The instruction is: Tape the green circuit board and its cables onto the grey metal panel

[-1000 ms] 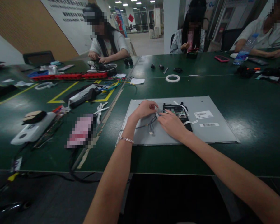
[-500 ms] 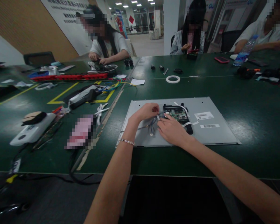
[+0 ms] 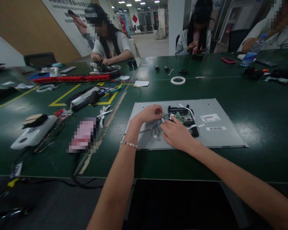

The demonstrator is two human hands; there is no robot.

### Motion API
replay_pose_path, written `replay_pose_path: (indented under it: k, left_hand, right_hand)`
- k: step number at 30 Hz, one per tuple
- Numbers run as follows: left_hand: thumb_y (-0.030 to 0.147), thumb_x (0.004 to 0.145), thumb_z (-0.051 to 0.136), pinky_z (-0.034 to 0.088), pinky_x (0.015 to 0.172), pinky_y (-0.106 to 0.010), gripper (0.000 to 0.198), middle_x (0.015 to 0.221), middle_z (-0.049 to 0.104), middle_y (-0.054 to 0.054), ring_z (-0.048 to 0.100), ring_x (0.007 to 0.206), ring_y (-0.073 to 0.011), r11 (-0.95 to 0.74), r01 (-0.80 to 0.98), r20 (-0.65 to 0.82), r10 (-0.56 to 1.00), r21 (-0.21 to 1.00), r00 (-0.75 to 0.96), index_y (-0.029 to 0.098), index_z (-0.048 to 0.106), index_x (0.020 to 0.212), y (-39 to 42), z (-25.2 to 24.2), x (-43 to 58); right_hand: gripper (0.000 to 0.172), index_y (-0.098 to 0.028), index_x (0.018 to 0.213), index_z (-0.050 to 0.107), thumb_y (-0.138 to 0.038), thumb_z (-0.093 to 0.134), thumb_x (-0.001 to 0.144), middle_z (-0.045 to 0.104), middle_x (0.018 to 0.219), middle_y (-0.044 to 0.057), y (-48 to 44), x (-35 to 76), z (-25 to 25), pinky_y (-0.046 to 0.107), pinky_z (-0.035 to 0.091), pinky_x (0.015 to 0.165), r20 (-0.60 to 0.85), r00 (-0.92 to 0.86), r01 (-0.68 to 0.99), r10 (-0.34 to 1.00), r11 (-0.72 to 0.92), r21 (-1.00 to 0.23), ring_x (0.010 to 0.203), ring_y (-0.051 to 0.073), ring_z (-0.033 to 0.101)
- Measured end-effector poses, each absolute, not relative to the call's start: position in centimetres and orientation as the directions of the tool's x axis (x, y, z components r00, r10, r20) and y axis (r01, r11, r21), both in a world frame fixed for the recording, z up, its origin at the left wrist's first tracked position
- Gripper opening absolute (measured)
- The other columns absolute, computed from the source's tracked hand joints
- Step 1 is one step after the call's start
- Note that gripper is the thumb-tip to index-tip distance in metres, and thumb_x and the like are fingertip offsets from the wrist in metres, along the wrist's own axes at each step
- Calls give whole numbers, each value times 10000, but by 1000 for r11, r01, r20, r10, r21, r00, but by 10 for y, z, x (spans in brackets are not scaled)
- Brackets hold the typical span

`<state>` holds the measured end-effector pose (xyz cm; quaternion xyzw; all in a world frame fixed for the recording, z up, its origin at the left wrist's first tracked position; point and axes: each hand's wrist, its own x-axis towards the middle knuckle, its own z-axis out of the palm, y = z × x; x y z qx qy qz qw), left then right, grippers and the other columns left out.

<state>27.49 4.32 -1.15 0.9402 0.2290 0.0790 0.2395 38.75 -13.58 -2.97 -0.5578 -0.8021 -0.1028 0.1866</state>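
Note:
A flat grey metal panel (image 3: 227, 135) lies on the table, with a green circuit board (image 3: 180, 118) in a black frame (image 3: 195, 131) on top of it. Beside the board's left edge, my left hand (image 3: 150, 114) is closed in a pinch on a short white strip (image 3: 162, 120), apparently tape. Close against it, my right hand (image 3: 177, 133) bends its fingers over the grey cables (image 3: 156, 128), its fingertips near the strip and the board's edge. The exact hold under those fingers is partly hidden. White tape strips (image 3: 187, 110) cross the board and frame.
Left of the panel are a pixelated pink-screened device (image 3: 83, 134), a white device (image 3: 33, 134) with wires and loose tape strips (image 3: 104, 115). Beyond the panel lie a white tape roll (image 3: 178, 80) and a wrench (image 3: 171, 72). Several people are across the table (image 3: 266, 105).
My right hand has shifted slightly left and its fingers have spread a little over the cables. My left hand keeps its pinch, moved slightly left. A person now appears in the left background.

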Motion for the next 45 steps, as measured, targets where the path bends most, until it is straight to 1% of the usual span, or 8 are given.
replay_pose_path:
  k: [3, 5, 12, 18, 21, 30, 38, 45]
  left_hand:
    - [235, 684, 600, 429, 714, -258, 193, 834, 621, -33, 549, 740, -142, -769, 386, 38, 468, 509, 883, 158, 598, 862, 44, -13, 274]
    - [245, 684, 608, 432, 717, -257, 216, 842, 621, -34, 554, 744, -141, -755, 387, 41, 478, 530, 877, 158, 585, 881, 46, -14, 274]
    - [298, 704, 623, 440, 728, -265, 252, 845, 620, -34, 573, 772, -151, -746, 391, 62, 498, 539, 865, 167, 562, 910, 47, -17, 273]
    - [306, 695, 630, 439, 735, -271, 305, 878, 612, -42, 563, 781, -152, -752, 372, 54, 474, 545, 879, 162, 556, 954, 50, -20, 272]
    - [298, 681, 637, 440, 752, -277, 324, 889, 605, -42, 557, 795, -154, -748, 376, 55, 480, 547, 875, 164, 552, 964, 52, -22, 272]
    - [323, 656, 660, 448, 773, -293, 386, 898, 590, -46, 555, 827, -167, -721, 373, 28, 477, 584, 878, 158, 530, 981, 52, -23, 273]
    - [334, 625, 701, 455, 786, -297, 465, 919, 606, -53, 573, 858, -174, -698, 359, 38, 483, 620, 875, 155, 537, 1021, 51, -22, 269]
    - [282, 787, 544, 475, 667, -240, 189, 847, 614, -24, 593, 688, -103, -598, 324, 196, 643, 733, 740, 160, 554, 931, 54, -22, 271]
  right_hand:
    - [387, -77, 1198, 563, -310, 465, 904, 615, 1188, 161, -136, 387, -33, 466, 217, 1126, 419, -283, 938, 863, 341, -69, 1208, 244, 499]
    - [424, -64, 1197, 564, -359, 459, 910, 607, 1194, 170, -136, 386, -33, 468, 204, 1132, 413, -284, 937, 865, 342, -72, 1216, 251, 490]
    - [289, -92, 1037, 617, -300, 471, 898, 651, 1074, 153, -137, 386, -29, 437, 220, 1132, 407, -271, 937, 872, 336, -94, 1167, 230, 523]
    - [403, -81, 1195, 558, -338, 474, 897, 592, 1220, 161, -133, 388, -34, 465, 214, 1128, 421, -247, 944, 873, 315, -101, 1271, 250, 435]
    - [387, -101, 1165, 578, -363, 473, 900, 594, 1224, 150, -130, 387, -36, 481, 196, 1131, 416, -237, 948, 878, 303, -98, 1273, 252, 434]
    - [306, -101, 1027, 627, -341, 497, 890, 654, 1096, 147, -133, 388, -29, 448, 232, 1118, 395, -280, 942, 875, 329, -60, 1156, 236, 534]
    - [288, -143, 802, 657, -241, 416, 924, 686, 828, 88, -144, 385, -17, 426, 213, 1125, 419, -273, 942, 866, 329, -65, 879, 187, 626]
    - [296, -161, 1088, 630, -327, 440, 932, 615, 1185, 90, -151, 380, -18, 463, 260, 1098, 370, -481, 824, 795, 554, -120, 1204, 215, 483]
